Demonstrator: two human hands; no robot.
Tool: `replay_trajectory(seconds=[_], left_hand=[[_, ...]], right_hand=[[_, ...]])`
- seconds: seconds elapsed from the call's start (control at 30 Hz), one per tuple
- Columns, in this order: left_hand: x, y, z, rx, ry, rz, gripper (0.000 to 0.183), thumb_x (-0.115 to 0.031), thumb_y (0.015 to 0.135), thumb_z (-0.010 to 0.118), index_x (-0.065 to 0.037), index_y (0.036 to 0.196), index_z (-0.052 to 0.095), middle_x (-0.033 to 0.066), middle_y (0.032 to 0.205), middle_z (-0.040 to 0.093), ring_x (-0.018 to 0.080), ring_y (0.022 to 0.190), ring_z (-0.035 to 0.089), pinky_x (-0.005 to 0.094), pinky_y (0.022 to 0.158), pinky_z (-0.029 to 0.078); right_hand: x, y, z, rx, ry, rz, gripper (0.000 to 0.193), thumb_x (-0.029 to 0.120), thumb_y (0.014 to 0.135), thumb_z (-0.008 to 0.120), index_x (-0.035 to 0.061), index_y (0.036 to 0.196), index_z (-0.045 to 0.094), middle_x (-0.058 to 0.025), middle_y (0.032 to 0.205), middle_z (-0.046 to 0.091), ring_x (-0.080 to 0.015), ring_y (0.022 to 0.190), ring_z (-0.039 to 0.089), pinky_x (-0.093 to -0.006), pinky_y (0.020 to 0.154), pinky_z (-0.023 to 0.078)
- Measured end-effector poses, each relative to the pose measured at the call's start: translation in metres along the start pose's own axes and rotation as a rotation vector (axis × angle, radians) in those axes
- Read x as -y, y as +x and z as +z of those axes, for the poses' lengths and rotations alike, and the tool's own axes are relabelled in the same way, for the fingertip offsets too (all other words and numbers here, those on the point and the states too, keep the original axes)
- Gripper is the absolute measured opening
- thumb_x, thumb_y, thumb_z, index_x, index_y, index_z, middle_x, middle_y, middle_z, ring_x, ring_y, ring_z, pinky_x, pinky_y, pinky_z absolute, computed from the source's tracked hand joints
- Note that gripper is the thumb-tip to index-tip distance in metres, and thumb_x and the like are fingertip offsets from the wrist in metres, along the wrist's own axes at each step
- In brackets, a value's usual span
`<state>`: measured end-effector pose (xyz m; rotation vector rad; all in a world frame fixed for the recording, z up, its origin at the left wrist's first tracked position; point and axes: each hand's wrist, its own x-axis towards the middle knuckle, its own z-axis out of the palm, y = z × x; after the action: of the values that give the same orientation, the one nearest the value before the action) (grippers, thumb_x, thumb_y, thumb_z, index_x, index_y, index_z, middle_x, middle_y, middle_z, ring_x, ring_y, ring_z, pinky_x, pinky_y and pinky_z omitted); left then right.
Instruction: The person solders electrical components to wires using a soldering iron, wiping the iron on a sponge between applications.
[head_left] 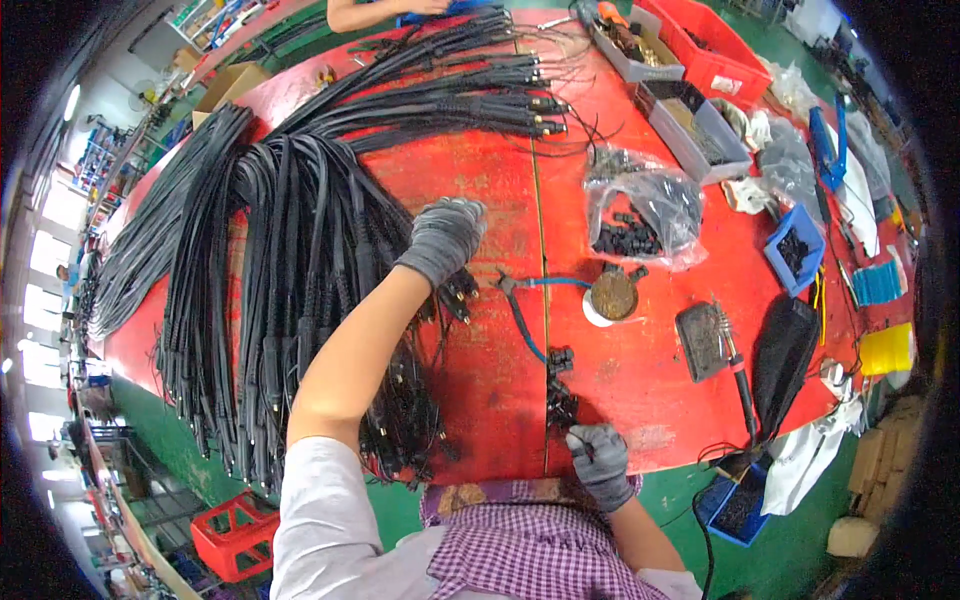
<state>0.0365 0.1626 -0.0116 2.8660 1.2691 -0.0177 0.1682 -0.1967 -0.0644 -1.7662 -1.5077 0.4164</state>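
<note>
My left hand (446,238), in a grey glove, is closed over the right edge of a big bundle of black cables (290,210). What its fingers hold is hidden. Just below it, cable ends with metal tips (460,290) lie on the red table (480,370). My right hand (602,466), gloved too, is held low by the table's near edge with its fingers curled; a small dark bit shows at the fingertips, too small to name. Small black plastic parts (561,385) lie in a little pile beside it. Blue-handled cutting pliers (525,295) rest between the hands.
A plastic bag of black parts (640,225) and a round tin (614,295) sit right of centre. A soldering iron (740,385) lies by a black tray (702,342). Bins, including a red one (705,55), line the far right. Another person's arm (375,12) reaches in across the table.
</note>
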Motion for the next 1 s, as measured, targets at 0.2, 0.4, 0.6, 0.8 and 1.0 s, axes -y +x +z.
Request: replay_trajectory(seconds=[0.2,0.4,0.6,0.8,1.0], left_hand=[[0.033,0.075,0.004,-0.192,-0.107,-0.369,0.033,-0.012,0.078,0.043,-0.012,0.110,0.051,0.0096,0.108,0.054,0.0264,0.098,0.053,0.0410,0.082,0.043],[0.040,0.130,-0.001,-0.390,-0.120,-0.327,0.036,-0.007,0.079,0.040,-0.014,0.113,0.048,0.0081,0.113,0.050,0.0267,0.103,0.049,0.0385,0.088,0.039],[0.069,0.176,0.029,-0.454,0.213,-0.045,0.034,-0.016,0.079,0.048,-0.014,0.114,0.047,0.0064,0.109,0.052,0.0245,0.101,0.050,0.0400,0.087,0.038],[0.072,0.138,-0.006,-0.316,0.221,0.052,0.038,-0.028,0.064,0.065,-0.012,0.097,0.055,0.0079,0.096,0.054,0.0239,0.093,0.052,0.0380,0.077,0.041],[0.112,0.047,-0.030,-0.424,-0.039,0.212,0.027,-0.016,0.062,0.065,-0.008,0.085,0.052,0.0101,0.079,0.056,0.0264,0.076,0.056,0.0345,0.066,0.045]], right_hand=[[-0.022,-0.030,-0.001,-0.139,0.046,0.275,0.009,0.016,0.073,0.063,0.0083,0.075,0.059,-0.0092,0.070,0.060,-0.0263,0.062,0.056,-0.0367,0.057,0.045],[-0.023,-0.030,0.006,-0.094,-0.142,0.148,0.009,0.016,0.073,0.063,0.0080,0.075,0.059,-0.0103,0.067,0.058,-0.0287,0.061,0.055,-0.0382,0.055,0.044],[-0.029,-0.030,0.014,-0.162,-0.198,0.073,0.011,0.016,0.070,0.065,0.0120,0.076,0.057,-0.0074,0.063,0.055,-0.0256,0.054,0.051,-0.0380,0.047,0.041],[-0.027,-0.027,0.011,-0.143,-0.232,0.065,0.011,0.017,0.070,0.065,0.0120,0.075,0.057,-0.0062,0.063,0.055,-0.0249,0.054,0.051,-0.0374,0.048,0.042],[-0.025,-0.026,0.007,-0.147,-0.135,0.104,0.009,0.016,0.070,0.065,0.0101,0.074,0.059,-0.0061,0.066,0.058,-0.0241,0.057,0.054,-0.0357,0.051,0.044]])
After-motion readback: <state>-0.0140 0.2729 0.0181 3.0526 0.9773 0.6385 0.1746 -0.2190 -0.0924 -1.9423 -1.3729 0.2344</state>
